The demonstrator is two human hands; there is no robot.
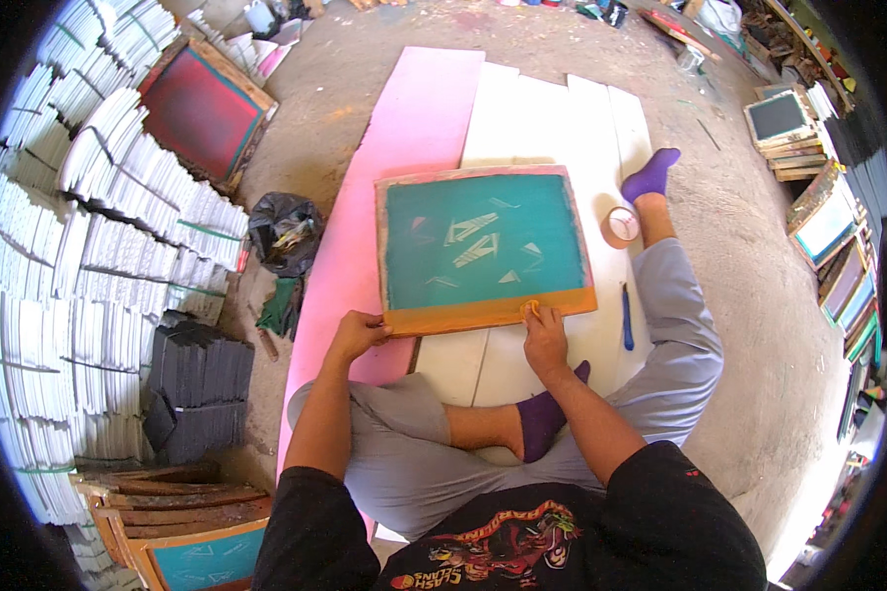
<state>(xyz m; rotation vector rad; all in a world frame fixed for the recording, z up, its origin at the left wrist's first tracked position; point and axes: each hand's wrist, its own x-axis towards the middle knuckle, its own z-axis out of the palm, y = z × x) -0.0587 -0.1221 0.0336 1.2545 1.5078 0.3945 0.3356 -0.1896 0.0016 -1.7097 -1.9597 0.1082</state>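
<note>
- Head view, centre: a rectangular frame with teal mesh and pale angular markings (503, 241) lies across long white boards (503, 108) and a long pink board (404, 148), directly before the seated person; this placing presumably brings its whole near edge within reach of both hands.
- Head view, near edge: a glossy orange-brown strip of tape (463, 314) runs along the frame's near side, bordering the teal area.
- Head view, left hand (362, 333): grasping the frame's near left corner, a hold that probably steadies the frame and keeps it from turning.
- Head view, right hand (546, 337): fingers bent onto the near edge, right of its middle, beside a small orange piece (531, 307); whether they pinch this piece or merely press on the tape cannot be told.
- Head view, right of the frame: a round brown roll of tape (614, 239) and a slim blue hand tool (628, 320) rest on the white boards, apart from each other. Lying between the frame and the outstretched grey-trousered right leg (675, 315), both seem placed for easy reach by the right hand without covering the mesh.
</note>
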